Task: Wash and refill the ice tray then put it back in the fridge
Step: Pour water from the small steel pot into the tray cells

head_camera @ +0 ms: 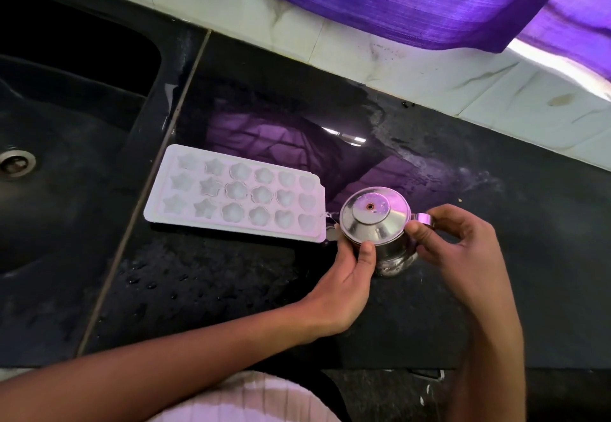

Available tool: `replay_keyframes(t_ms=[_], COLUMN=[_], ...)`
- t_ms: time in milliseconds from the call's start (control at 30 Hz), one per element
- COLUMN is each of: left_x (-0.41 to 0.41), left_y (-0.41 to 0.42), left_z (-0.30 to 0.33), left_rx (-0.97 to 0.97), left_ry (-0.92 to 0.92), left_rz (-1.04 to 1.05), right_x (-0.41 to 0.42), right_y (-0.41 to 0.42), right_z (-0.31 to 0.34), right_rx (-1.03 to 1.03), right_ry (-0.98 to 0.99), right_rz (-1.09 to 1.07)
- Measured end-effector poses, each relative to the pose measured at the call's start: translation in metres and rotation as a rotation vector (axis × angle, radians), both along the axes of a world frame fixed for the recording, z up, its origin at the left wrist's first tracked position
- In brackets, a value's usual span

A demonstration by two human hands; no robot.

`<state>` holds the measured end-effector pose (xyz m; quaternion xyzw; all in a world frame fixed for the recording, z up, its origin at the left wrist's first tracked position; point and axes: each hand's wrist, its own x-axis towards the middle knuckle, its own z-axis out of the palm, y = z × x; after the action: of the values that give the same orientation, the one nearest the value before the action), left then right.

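On a wet dark surface (429,306), the tray (235,194) lies at nine o'clock of a steel kettle (375,223); left hand (344,286) grasps its body, right hand (463,243) pinches its handle, likely about to pour the refill.

Both bare forearms reach forward from the bottom edge. The left hand (344,276) is palm-up, its thumb pressed against the side of a metal pot (377,223). The right hand (463,243) curls at the pot's handle, thumb and forefinger pinching it.
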<state>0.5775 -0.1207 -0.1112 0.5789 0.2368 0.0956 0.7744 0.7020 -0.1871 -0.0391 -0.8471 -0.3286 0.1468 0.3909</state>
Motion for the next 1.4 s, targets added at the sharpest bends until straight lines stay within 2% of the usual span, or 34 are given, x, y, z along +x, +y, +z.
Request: replay_keyframes(t_ms=[300,633,800,1400], left_x=[0.002,0.005,0.005,0.02], left_y=[-0.003,0.0,0.003,0.046], left_z=[0.0,-0.007,-0.003,-0.013], left_rx=[0.039,0.264,0.317,0.083], left_ry=[-0.046,-0.094,-0.112,-0.036], left_rz=[0.034,0.168,0.2,0.344], right_x=[0.0,0.001,0.003,0.012], right_y=[-0.003,-0.001,0.006,0.067], right_z=[0.008,0.007,0.01,0.003], right_rx=[0.029,0.16,0.203,0.048], right_ry=[0.033,0.148,0.175,0.057], right_rz=[0.008,0.008,0.015,0.046])
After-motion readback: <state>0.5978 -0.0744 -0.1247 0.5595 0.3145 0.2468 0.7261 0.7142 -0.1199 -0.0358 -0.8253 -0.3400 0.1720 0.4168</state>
